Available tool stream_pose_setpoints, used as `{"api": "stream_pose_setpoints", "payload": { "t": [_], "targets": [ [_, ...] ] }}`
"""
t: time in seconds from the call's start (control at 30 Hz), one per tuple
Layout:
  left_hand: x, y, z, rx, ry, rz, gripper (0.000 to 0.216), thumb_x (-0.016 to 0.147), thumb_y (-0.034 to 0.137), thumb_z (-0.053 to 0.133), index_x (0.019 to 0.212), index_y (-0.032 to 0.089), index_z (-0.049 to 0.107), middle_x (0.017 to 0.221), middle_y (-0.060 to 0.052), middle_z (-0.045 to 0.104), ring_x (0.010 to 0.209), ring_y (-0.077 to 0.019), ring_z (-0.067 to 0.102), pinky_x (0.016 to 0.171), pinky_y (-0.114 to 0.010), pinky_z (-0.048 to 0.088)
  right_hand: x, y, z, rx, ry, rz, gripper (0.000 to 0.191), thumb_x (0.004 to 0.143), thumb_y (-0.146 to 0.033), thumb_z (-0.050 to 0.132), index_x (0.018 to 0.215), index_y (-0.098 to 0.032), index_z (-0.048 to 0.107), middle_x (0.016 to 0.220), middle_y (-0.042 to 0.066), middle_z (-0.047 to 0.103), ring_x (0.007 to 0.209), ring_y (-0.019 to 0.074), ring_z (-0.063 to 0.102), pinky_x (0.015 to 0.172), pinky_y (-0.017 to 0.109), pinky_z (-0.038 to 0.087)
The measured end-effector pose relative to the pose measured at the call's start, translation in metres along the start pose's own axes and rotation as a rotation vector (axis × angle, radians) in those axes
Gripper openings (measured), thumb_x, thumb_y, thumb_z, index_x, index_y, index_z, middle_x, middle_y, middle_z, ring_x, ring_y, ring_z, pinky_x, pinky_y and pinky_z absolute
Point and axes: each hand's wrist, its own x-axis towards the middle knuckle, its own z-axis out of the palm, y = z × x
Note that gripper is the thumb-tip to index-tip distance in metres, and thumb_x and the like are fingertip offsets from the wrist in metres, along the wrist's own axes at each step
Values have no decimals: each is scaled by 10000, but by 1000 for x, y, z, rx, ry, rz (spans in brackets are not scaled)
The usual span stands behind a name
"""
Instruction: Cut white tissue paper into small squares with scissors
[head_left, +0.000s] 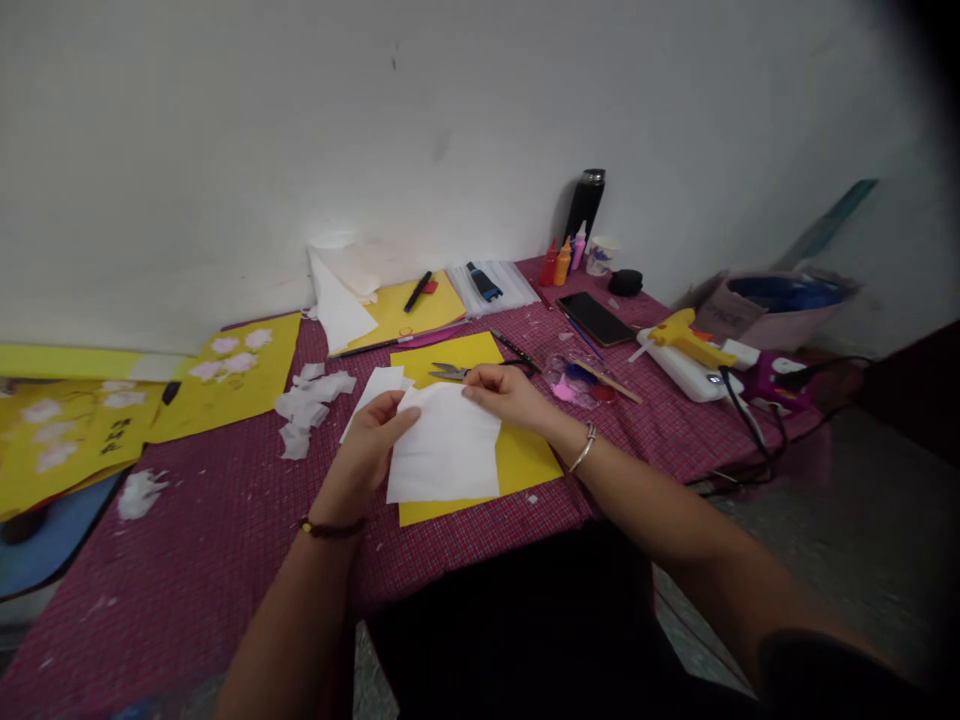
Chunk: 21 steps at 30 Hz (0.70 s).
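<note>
White paper [446, 455] pinched by the left hand [367, 432] and right hand [510, 396] — 1 sheet, 2 grips.
Each thumb and fingers close on its upper edge, the left near the corner; the sheet is over yellow card [529, 465] on the red tablecloth [225, 560] — scissors [448, 372] just beyond, white scraps [307, 405] to the left.

A white, roughly square paper sheet [446, 455], unfolded and lightly creased, its far edge pinched, lies near the tabletop's [217, 530] near edge
</note>
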Motion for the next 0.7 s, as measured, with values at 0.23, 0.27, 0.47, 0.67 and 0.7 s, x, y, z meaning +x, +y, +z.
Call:
{"api": "stream_pose_setpoints", "payload": {
  "t": [0.23, 0.27, 0.47, 0.67, 0.7],
  "targets": [
    [1, -8, -3, 269, 325, 446, 94, 677, 161, 725, 766, 188, 714, 675, 23, 635, 603, -118, 527, 554, -212, 390, -2, 5, 4, -156, -2, -63, 151, 843, -295, 553, 762, -174, 594, 627, -34, 453, 566, 104, 371, 537, 242, 261],
    [-1, -7, -3, 313, 341, 505, 127, 687, 128, 696, 789, 192, 736, 694, 17, 647, 633, -129, 539, 570, -216, 397, -2, 6, 4, -171, 0, -68, 136, 843, -278, 548, 771, -175, 599, 631, -31, 464, 570, 107, 381, 543, 246, 271],
    [-5, -10, -4, 542, 283, 633, 260, 813, 165, 582, 1005, 209, 751, 837, -13, 722, 717, -163, 617, 627, -260, 462, -3, 0, 3, -271, 163, -180, 89, 820, -189, 538, 884, -190, 599, 792, 20, 570, 739, 161, 517, 676, 289, 402],
    [-4, -15, 0, 878, 203, 850, 256, 897, 203, 527, 1075, 188, 710, 897, -40, 738, 788, -163, 665, 710, -278, 499, -17, -19, 22, -169, 128, -293, 53, 846, -221, 548, 806, -195, 571, 765, 6, 559, 735, 154, 528, 697, 298, 429],
    [-3, -16, 0, 933, 182, 878, 255, 903, 197, 520, 1079, 188, 704, 872, -38, 733, 776, -159, 665, 710, -276, 499, -19, -20, 29, -89, 40, -217, 78, 855, -254, 559, 807, -193, 571, 731, -9, 542, 680, 137, 506, 647, 278, 419]
  ]
}}
